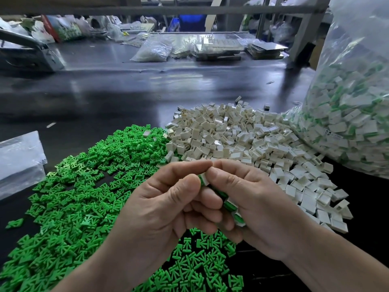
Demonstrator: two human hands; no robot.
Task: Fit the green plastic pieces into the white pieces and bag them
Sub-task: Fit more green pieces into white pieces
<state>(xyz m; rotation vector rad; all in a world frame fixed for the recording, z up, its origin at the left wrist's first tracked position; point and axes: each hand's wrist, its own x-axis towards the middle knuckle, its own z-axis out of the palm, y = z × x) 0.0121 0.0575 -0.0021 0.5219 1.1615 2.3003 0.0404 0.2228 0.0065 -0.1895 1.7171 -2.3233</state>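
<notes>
A wide heap of green plastic pieces (pixel 88 186) covers the dark table at the left and front. A heap of white pieces (pixel 237 142) lies to its right. Both hands meet above the heaps. My left hand (pixel 168 207) and my right hand (pixel 259 207) pinch between fingertips one white piece with green in it (pixel 203 179). More fitted green-and-white pieces (pixel 233 211) are stacked in my right palm, partly hidden by fingers. At the right stands a large clear bag (pixel 353 114) filled with fitted pieces.
A flat clear plastic bag (pixel 19 161) lies at the left edge. Far across the dark table (pixel 126 89) sit bags of parts (pixel 153 49), stacked trays (pixel 219 49) and a grey machine (pixel 27 53). A grey post (pixel 305 32) rises behind the big bag.
</notes>
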